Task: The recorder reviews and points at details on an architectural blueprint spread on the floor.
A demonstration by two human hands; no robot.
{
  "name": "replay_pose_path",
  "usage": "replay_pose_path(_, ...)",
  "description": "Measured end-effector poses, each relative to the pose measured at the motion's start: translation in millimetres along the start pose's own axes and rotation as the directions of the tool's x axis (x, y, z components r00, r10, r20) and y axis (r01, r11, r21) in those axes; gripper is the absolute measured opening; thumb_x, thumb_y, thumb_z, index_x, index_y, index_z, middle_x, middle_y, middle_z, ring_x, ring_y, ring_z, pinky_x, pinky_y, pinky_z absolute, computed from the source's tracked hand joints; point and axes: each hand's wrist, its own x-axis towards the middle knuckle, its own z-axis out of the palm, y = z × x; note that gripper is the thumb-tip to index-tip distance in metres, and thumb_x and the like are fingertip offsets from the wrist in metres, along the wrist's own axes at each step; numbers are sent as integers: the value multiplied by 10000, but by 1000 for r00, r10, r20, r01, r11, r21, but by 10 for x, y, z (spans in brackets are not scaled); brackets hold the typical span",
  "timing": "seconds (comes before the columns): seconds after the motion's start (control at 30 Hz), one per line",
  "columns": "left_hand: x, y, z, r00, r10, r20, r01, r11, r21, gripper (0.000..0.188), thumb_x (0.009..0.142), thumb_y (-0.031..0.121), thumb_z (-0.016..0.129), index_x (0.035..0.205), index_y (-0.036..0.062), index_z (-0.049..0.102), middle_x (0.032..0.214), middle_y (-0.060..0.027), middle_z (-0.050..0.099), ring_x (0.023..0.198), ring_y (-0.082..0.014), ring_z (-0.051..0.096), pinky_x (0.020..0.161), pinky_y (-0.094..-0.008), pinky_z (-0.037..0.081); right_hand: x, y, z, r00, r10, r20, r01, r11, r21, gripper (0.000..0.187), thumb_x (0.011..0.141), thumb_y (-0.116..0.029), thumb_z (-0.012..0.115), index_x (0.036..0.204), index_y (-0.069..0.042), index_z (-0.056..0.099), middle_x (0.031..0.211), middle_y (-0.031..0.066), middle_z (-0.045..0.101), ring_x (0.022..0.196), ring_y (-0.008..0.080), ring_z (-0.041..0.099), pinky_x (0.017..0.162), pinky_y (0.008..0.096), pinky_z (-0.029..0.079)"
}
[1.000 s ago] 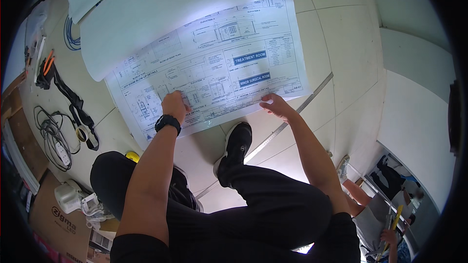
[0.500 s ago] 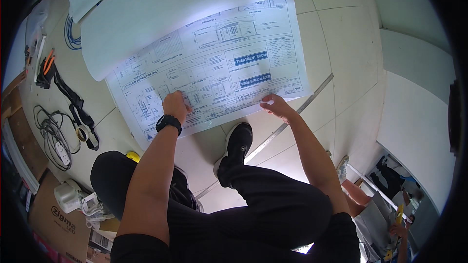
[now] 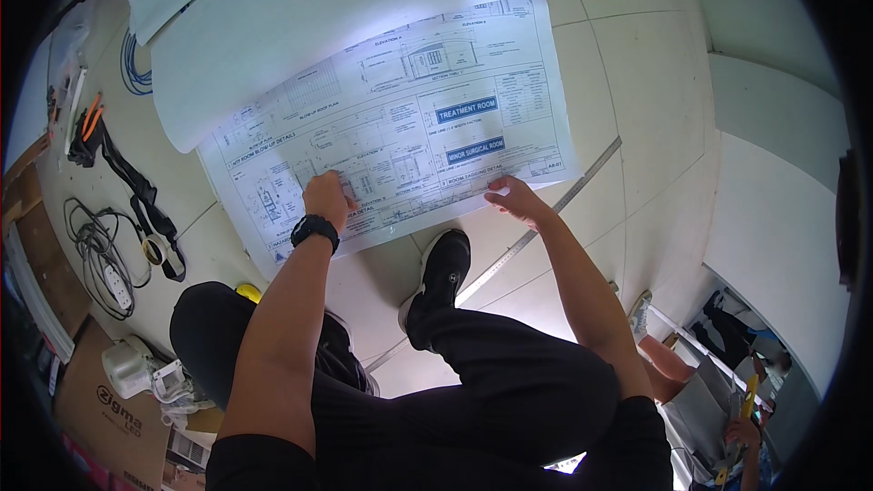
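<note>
A large sheet of building drawings (image 3: 364,95) lies on the floor in front of me, with blue label panels printed at its right. Its upper sheets (image 3: 336,14) are folded back over the far part. My left hand (image 3: 328,197), with a black watch at the wrist, rests on the near left part of the drawing. Its fingers are curled in, and whatever lies under them is hidden. At the near edge, towards the right, my right hand (image 3: 516,200) pinches the sheet between thumb and finger.
A long metal ruler (image 3: 496,265) lies beneath the sheet's right corner. Coiled cable with a white power strip (image 3: 116,286), a black strap (image 3: 127,182) and a cardboard box (image 3: 114,409) are at left. Another person's hand (image 3: 744,433) is near a yellow tool (image 3: 750,395) at lower right.
Both my hands and the drawing stay almost where they were. At lower right, the other person's hand and the yellow tool have shifted slightly.
</note>
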Motion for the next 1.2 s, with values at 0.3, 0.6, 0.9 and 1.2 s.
replay_pose_path(0.3,-33,77,-71,1000,17,2,-17,998,59,95,878,51,672,823,-27,680,620,-109,709,645,-263,741,695,-355,593,-16,-16,-1,1000,-19,-4,19,1000,10,481,875,-311,799,1169,11,596,1076,135,649,836,184,609,727,330,513)
replay_pose_path(0.6,7,7,-1,999,-46,21,48,996,-69,100,871,51,692,828,-38,679,637,-116,715,622,-248,738,678,-348,592,-19,-30,6,1000,-23,-6,23,1000,9,453,882,-293,794,1157,9,597,1069,131,645,840,181,606,733,326,509)
replay_pose_path(0.9,21,-27,29,1000,-22,15,22,999,-37,124,915,44,619,833,-30,675,622,-104,711,615,-239,738,689,-342,595,-8,-30,6,1000,3,-6,-3,1000,-17,483,884,-307,791,1188,16,599,1020,142,654,849,188,612,740,330,509)
replay_pose_path(1.2,13,-24,35,1000,-14,9,15,999,-33,139,922,54,617,825,-28,673,622,-103,711,600,-240,734,685,-350,595,7,-8,2,1000,-14,-19,13,999,-32,485,877,-307,795,1181,16,601,1024,141,657,846,186,612,749,333,510)
